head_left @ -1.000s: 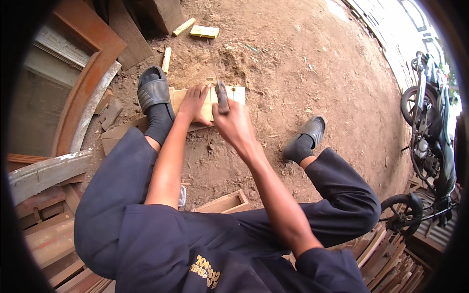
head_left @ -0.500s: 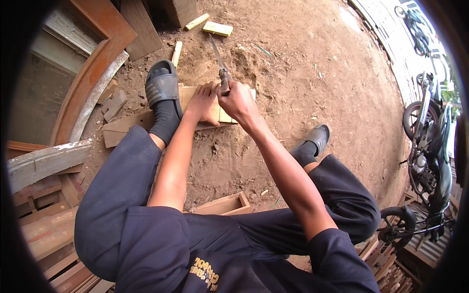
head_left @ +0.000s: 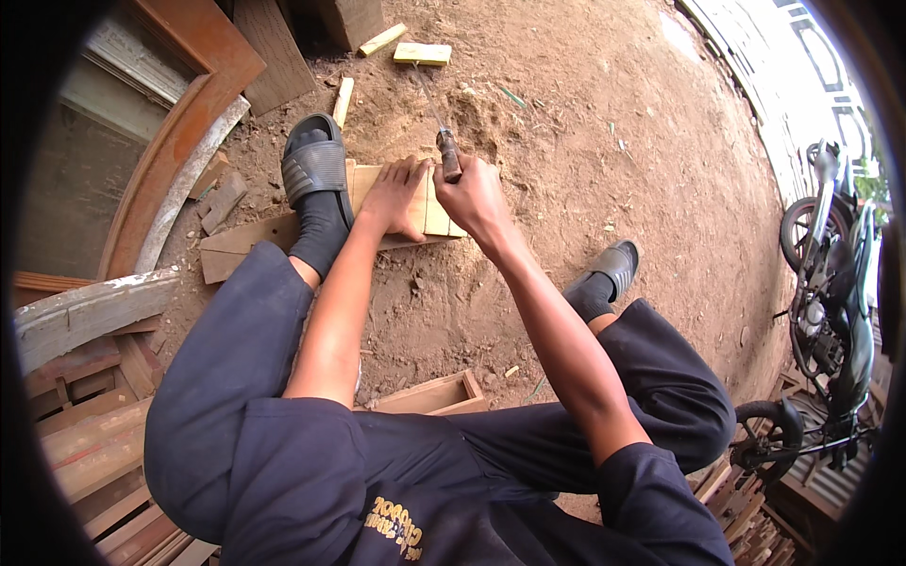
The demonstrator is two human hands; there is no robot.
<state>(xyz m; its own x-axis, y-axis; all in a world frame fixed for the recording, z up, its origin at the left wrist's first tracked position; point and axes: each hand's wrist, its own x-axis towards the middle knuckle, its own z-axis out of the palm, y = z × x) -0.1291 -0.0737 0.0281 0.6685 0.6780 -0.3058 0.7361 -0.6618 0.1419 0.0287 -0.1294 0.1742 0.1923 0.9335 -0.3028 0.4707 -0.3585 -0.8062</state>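
Flanking board point(head_left: 441, 219), sandalled foot point(head_left: 315, 172), wood pieces point(head_left: 423, 54) beyond

Yellow lettering point(head_left: 396, 524) stands on the front of the dark shirt point(head_left: 294, 472), near the lower edge of the head view; it slants steeply across the cloth in more than one line, in block letters, partly distorted by the folds
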